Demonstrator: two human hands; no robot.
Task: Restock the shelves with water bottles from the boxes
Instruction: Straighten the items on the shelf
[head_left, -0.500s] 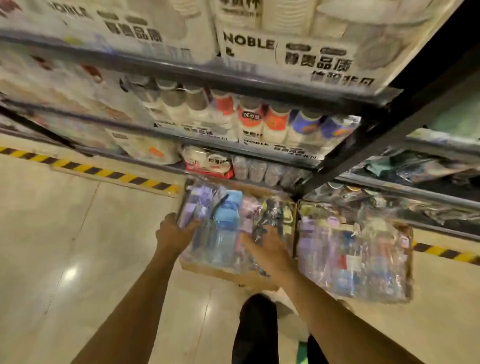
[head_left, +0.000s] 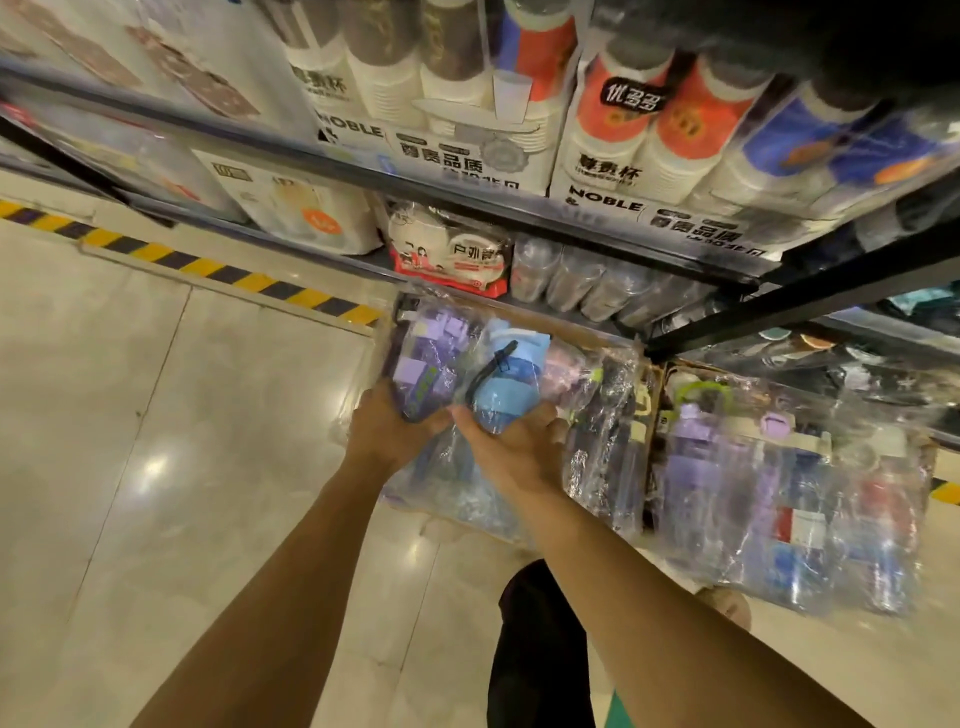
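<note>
Both hands are down in the near box. The left hand (head_left: 397, 423) curls round a purple bottle (head_left: 423, 369), and the right hand (head_left: 511, 441) round a blue bottle (head_left: 511, 379), each in slick clear wrap. The film could slip in the grip, or snag neighbouring bottles and drag them out. The box (head_left: 582, 335) sits on glossy floor (head_left: 156, 389). A second box (head_left: 927, 457) lies at 3 o'clock, shelves (head_left: 519, 208) at 12, striped tape (head_left: 208, 265) at 10.

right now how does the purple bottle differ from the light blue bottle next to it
The purple bottle has a green marking; the light blue bottle a dark strap. The left hand holds the purple bottle, the right hand the light blue bottle. Both are wrapped in clear plastic.
</note>
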